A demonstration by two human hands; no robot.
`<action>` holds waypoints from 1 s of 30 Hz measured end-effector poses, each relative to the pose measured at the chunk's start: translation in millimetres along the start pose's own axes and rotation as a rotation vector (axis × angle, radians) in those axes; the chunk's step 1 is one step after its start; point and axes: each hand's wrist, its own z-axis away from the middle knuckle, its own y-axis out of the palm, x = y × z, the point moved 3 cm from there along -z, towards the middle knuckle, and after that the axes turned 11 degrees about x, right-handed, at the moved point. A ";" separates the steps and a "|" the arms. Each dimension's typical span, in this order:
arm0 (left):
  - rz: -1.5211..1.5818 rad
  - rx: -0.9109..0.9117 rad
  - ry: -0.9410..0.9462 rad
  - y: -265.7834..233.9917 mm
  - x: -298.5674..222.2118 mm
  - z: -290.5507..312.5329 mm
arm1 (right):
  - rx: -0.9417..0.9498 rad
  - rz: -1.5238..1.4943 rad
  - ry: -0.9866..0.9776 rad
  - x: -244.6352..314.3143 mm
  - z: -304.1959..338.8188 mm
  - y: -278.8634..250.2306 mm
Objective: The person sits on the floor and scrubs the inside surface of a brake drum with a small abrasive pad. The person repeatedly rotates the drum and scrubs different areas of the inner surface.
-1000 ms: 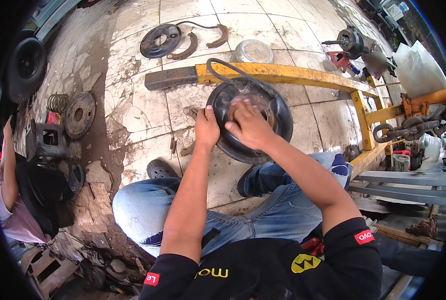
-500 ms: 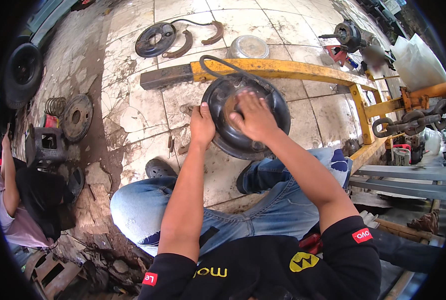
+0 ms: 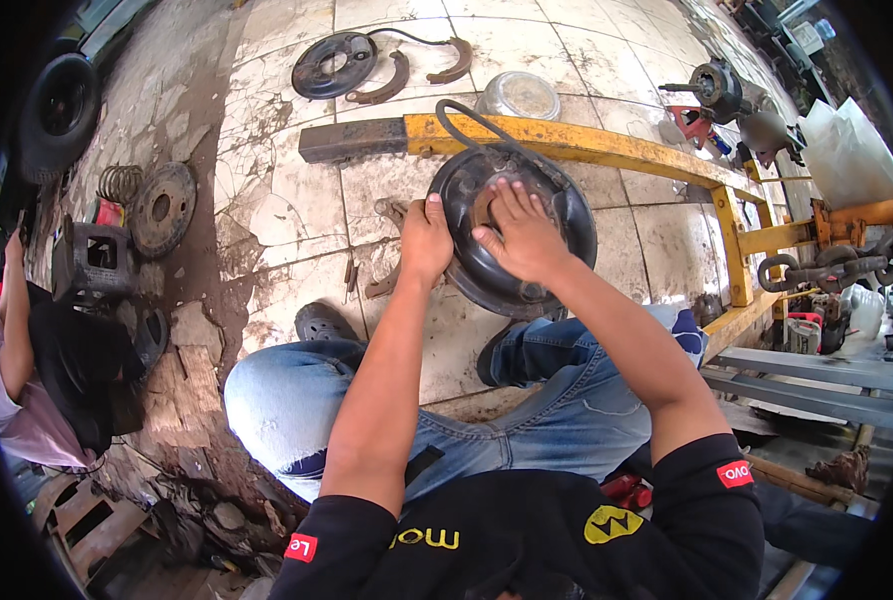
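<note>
1. Sitting low on the tiled floor [image 3: 266, 210], the person has both knees in blue jeans [image 3: 296, 400] drawn up near the body, with a dark shoe [image 3: 321, 322] planted just left of the arms.
2. The left hand [image 3: 424, 240] closes its grip on the left rim of the black brake backing plate [image 3: 556, 270], thumb on top and fingers curled around the edge.
3. The right hand [image 3: 518, 235] lies on the face of that plate, its grip spread, fingertips pressing at the rusty parts near the middle.
4. The plate stands tilted on the floor, just beyond the knees and touching the near side of the yellow steel frame [image 3: 606, 150].
5. A black cable [image 3: 466, 120] loops from the plate's top over the frame.
6. Left of the plate, small metal bits [image 3: 351, 280] lie on the cracked tiles.
7. Further left, a rusty disc [image 3: 161, 208] and coil spring [image 3: 116, 182] sit near another seated person [image 3: 41, 390].
8. Beyond the frame lie a metal bowl [image 3: 518, 96], a second backing plate [image 3: 331, 65] and two curved brake shoes [image 3: 384, 85].
9. A tyre [image 3: 58, 105] stands at the far left.
</note>
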 end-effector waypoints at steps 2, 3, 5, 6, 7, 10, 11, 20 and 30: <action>-0.006 -0.012 0.042 -2.9 2.1 -0.8 | 0.005 -0.041 -0.048 6.9 3.8 0.7; -0.008 -0.013 0.067 -2.5 0.9 -1.1 | 0.001 -0.028 0.021 1.7 2.1 -0.8; -0.022 -0.002 0.029 1.8 -0.2 -2.6 | -0.010 -0.002 0.157 -10.5 -4.1 -3.9; -0.031 0.003 0.006 3.1 1.4 -3.1 | -0.008 0.046 0.167 -6.6 -4.0 0.0; -0.014 -0.003 0.003 0.9 6.9 -3.2 | 0.025 0.030 0.095 5.2 1.5 1.7; 0.013 -0.002 0.006 0.6 11.2 -1.9 | 0.072 0.008 -0.048 18.9 16.9 2.3; 0.006 0.001 0.009 0.6 10.2 -2.8 | 0.044 -0.004 0.013 11.4 9.1 2.4; -0.028 -0.010 0.028 3.4 7.7 -1.3 | -0.004 0.041 0.094 13.4 -3.1 0.2; -0.001 0.021 0.010 1.7 7.5 -3.0 | 0.053 -0.010 -0.075 23.1 29.0 1.8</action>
